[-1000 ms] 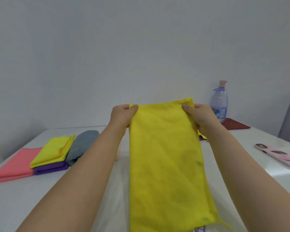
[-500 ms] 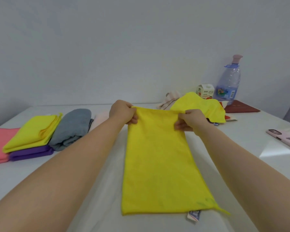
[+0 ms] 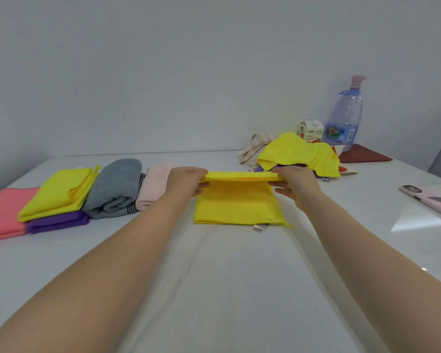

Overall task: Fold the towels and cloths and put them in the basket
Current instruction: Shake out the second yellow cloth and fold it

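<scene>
A yellow cloth (image 3: 236,205) lies on the white table (image 3: 239,276), its far part raised off the table and bent over at the top edge. My left hand (image 3: 186,183) pinches the left end of that raised edge. My right hand (image 3: 294,184) pinches the right end. Folded cloths lie in a row at the left: a pink cloth (image 3: 0,215), a yellow one (image 3: 59,192) stacked on a purple one (image 3: 57,222), a grey towel (image 3: 115,189) and a pale pink towel (image 3: 154,186). An unfolded pile topped by a yellow cloth (image 3: 301,154) sits behind my right hand. No basket is in view.
A large water bottle (image 3: 345,118) and a small carton (image 3: 310,131) stand at the back right by the wall. A dark red booklet (image 3: 364,156) lies beside them. A phone in a pink case (image 3: 430,200) lies at the right edge.
The cloth hung long from both hands a second ago. It came down flat on the table, and its far end is now lifted and bent toward me, so it looks shorter.
</scene>
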`<state>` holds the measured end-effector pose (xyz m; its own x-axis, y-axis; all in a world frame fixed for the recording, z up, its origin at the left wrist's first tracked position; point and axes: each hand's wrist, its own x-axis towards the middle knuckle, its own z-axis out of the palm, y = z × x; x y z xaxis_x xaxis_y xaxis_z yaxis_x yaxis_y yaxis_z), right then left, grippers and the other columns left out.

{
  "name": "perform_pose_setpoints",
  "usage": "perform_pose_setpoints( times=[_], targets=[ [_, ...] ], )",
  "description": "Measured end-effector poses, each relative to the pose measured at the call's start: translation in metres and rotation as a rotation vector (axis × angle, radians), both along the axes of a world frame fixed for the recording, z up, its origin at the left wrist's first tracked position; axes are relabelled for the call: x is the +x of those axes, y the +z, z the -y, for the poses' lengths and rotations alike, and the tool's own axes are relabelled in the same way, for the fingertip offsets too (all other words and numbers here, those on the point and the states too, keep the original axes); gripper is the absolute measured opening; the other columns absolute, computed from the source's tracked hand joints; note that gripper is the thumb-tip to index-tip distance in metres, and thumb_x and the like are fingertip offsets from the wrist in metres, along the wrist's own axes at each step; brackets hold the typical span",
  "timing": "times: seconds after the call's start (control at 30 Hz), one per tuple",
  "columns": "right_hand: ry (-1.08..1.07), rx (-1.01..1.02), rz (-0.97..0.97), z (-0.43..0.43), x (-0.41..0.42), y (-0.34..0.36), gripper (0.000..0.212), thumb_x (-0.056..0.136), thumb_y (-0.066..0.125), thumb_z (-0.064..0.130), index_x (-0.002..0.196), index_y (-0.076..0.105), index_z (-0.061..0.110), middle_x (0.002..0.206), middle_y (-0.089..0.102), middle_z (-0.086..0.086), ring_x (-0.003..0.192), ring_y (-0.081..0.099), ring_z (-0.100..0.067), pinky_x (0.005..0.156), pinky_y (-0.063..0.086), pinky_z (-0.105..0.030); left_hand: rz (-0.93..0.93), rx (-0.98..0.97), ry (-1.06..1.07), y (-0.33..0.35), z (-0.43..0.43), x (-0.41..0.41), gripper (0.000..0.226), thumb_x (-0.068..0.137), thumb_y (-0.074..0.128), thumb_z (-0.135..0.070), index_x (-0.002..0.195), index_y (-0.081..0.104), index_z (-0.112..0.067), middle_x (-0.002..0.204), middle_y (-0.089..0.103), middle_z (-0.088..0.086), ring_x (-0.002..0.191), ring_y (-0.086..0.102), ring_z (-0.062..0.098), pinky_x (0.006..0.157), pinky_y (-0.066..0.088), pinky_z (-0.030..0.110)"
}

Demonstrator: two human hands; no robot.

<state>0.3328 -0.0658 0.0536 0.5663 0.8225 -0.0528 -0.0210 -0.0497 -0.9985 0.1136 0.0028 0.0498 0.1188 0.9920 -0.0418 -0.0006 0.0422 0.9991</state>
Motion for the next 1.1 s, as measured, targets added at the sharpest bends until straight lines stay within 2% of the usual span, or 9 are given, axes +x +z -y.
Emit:
perform_pose_setpoints(
  times=[0.07, 0.17, 0.27, 0.33, 0.5, 0.6, 0.7, 0.87, 1.1],
  targets=[
    [0.016, 0.002, 0.042, 0.012, -0.004, -0.008, 0.017, 0.089, 0.051, 0.001, 0.090, 0.066, 0.009, 0.093, 0.062, -0.015, 0.070, 0.065, -0.022, 0.063, 0.050, -0.028, -0.019, 0.050, 0.011, -0.011, 0.012, -0.004, 0.015, 0.089, 0.058, -0.004, 0.080, 0.065, -0.014, 0.084, 0.065, 0.005, 0.050, 0.066, 0.007, 0.056, 0.051, 0.021],
    [-0.019, -0.011, 0.156, 0.031, -0.011, -0.026, 0.027, 0.086, 0.047, -0.002, 0.080, 0.067, 0.014, 0.086, 0.062, -0.013, 0.068, 0.060, -0.023, 0.058, 0.043, -0.027, -0.112, 0.155, 0.071, -0.032, 0.027, -0.006, 0.025, 0.087, 0.049, 0.002, 0.082, 0.068, -0.012, 0.075, 0.065, 0.006, 0.045, 0.062, 0.007, 0.046, 0.046, 0.021],
    [-0.030, -0.036, 0.287, 0.044, -0.019, -0.037, 0.027, 0.084, 0.050, -0.001, 0.077, 0.069, 0.016, 0.069, 0.058, -0.008, 0.066, 0.053, -0.020, 0.054, 0.037, -0.025, -0.349, 0.312, 0.147, -0.046, 0.033, -0.012, 0.028, 0.082, 0.051, -0.004, 0.079, 0.070, -0.023, 0.075, 0.068, 0.001, 0.063, 0.063, 0.013, 0.059, 0.046, 0.027],
    [-0.031, 0.007, 0.364, 0.046, -0.023, -0.033, 0.025, 0.082, 0.051, -0.002, 0.077, 0.070, 0.014, 0.064, 0.058, -0.004, 0.062, 0.052, -0.018, 0.055, 0.038, -0.023, -0.422, 0.365, 0.156, -0.048, 0.031, -0.019, 0.027, 0.080, 0.052, -0.007, 0.075, 0.070, -0.027, 0.078, 0.068, -0.003, 0.072, 0.061, 0.017, 0.066, 0.046, 0.030],
    [0.086, -0.137, 0.564, 0.041, -0.022, -0.036, 0.024, 0.082, 0.051, 0.000, 0.077, 0.069, 0.015, 0.058, 0.054, 0.004, 0.059, 0.049, -0.015, 0.055, 0.038, -0.021, -0.474, 0.358, 0.080, -0.056, 0.029, -0.026, 0.029, 0.080, 0.053, -0.004, 0.075, 0.069, -0.027, 0.071, 0.063, -0.004, 0.060, 0.051, 0.011, 0.055, 0.037, 0.024],
    [0.074, -0.207, 0.727, 0.039, -0.018, -0.045, 0.024, 0.081, 0.053, 0.003, 0.074, 0.068, 0.019, 0.061, 0.052, 0.008, 0.067, 0.050, -0.016, 0.057, 0.035, -0.023, -0.554, 0.362, 0.063, -0.056, 0.030, -0.024, 0.025, 0.079, 0.056, -0.006, 0.076, 0.070, -0.026, 0.062, 0.054, -0.006, 0.059, 0.048, 0.011, 0.054, 0.035, 0.025],
    [0.026, -0.192, 0.740, 0.037, -0.014, -0.048, 0.024, 0.080, 0.053, 0.003, 0.074, 0.068, 0.020, 0.065, 0.052, 0.009, 0.071, 0.049, -0.018, 0.065, 0.036, -0.024, -0.567, 0.401, 0.055, -0.057, 0.030, -0.023, 0.021, 0.080, 0.059, -0.007, 0.079, 0.071, -0.024, 0.060, 0.050, -0.007, 0.059, 0.046, 0.009, 0.055, 0.035, 0.024],
    [-0.042, -0.165, 0.739, 0.037, -0.013, -0.049, 0.026, 0.078, 0.051, 0.000, 0.074, 0.069, 0.019, 0.064, 0.054, 0.006, 0.063, 0.048, -0.014, 0.053, 0.034, -0.023, -0.514, 0.462, 0.038, -0.056, 0.033, -0.022, 0.019, 0.080, 0.062, -0.008, 0.076, 0.071, -0.025, 0.060, 0.050, -0.005, 0.058, 0.045, 0.008, 0.056, 0.035, 0.022],
    [-0.018, -0.262, 0.819, 0.036, -0.010, -0.050, 0.022, 0.081, 0.053, 0.006, 0.077, 0.071, 0.017, 0.075, 0.059, -0.001, 0.065, 0.052, -0.016, 0.059, 0.039, -0.024, -0.709, 0.452, 0.023, -0.058, 0.032, -0.020, 0.016, 0.082, 0.060, -0.012, 0.082, 0.073, -0.021, 0.065, 0.056, -0.007, 0.072, 0.053, 0.017, 0.062, 0.037, 0.025]
  ],
)
